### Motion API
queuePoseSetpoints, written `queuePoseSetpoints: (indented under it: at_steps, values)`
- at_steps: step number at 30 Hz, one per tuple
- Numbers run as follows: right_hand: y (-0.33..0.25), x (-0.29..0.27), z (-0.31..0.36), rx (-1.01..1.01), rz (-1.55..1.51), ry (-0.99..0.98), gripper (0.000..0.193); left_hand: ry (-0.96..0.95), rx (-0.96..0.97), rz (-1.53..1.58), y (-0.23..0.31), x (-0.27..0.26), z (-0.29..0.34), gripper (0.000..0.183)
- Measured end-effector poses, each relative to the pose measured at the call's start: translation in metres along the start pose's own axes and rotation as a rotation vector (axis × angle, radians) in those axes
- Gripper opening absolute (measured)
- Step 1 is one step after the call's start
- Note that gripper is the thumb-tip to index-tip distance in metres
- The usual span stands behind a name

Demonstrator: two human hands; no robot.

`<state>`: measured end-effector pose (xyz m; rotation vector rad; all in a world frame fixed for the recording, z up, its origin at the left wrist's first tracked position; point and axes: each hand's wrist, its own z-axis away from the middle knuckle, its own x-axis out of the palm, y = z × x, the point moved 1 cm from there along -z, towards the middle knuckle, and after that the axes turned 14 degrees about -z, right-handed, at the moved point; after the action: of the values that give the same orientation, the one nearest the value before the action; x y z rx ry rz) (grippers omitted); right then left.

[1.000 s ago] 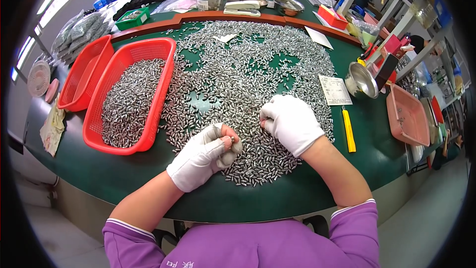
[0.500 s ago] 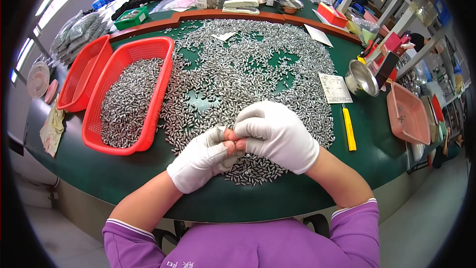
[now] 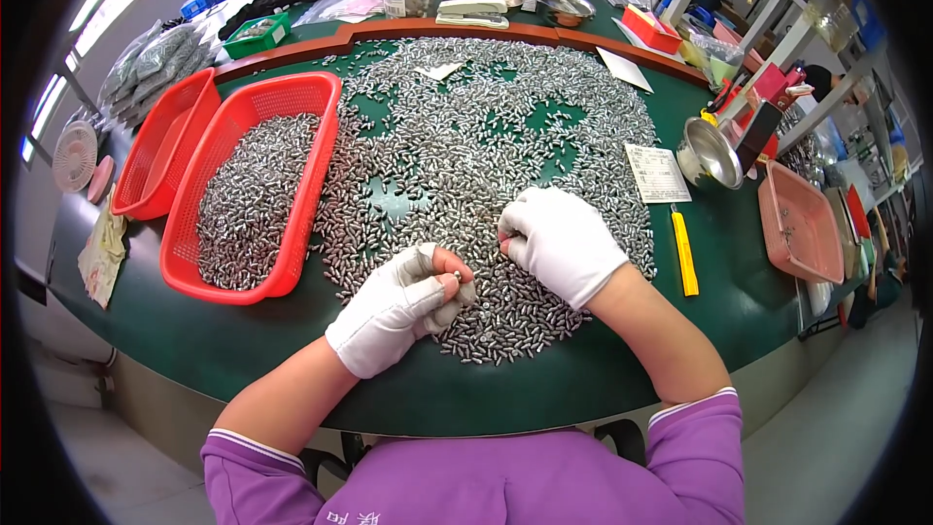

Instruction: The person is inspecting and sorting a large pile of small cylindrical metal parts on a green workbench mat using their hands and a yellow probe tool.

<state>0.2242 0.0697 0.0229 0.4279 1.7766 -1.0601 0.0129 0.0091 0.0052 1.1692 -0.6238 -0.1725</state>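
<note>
A wide spread of small silvery, bullet-shaped metal parts (image 3: 466, 175) covers the middle of the green table. My left hand (image 3: 398, 306), in a white glove with bare thumb and fingertip, pinches one small metal part (image 3: 457, 276) above the near end of the spread. To its right, my right hand (image 3: 566, 245), also white-gloved, reaches over the parts with its fingers curled together and pointing down. What its fingertips touch or hold is hidden from me. A red plastic basket (image 3: 326, 151) on the left holds a heap of the same parts.
Another red basket (image 3: 160, 151) stands farther left. On the right lie a paper slip (image 3: 657, 173) and a yellow-handled cutter (image 3: 684, 253); beyond them are a steel bowl (image 3: 712, 154) and a pink tray (image 3: 799, 224). A brown wooden edging (image 3: 321, 42) bounds the far side.
My right hand has parted from my left and moved right, over the metal parts. My left hand has stayed nearly in place, and the part in its pinch now shows.
</note>
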Motion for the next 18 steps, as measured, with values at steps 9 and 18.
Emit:
queuePoseSetpoints:
  at_steps: [9, 18]
  values:
    - [-0.022, -0.012, 0.0, -0.123, -0.78, 0.056, 0.01, -0.069, 0.009, 0.11, -0.002, -0.002, -0.001, 0.033]
    - [-0.033, 0.005, 0.003, -0.1, -0.993, -0.008, 0.011, 0.031, 0.049, 0.116, -0.007, -0.001, -0.001, 0.019]
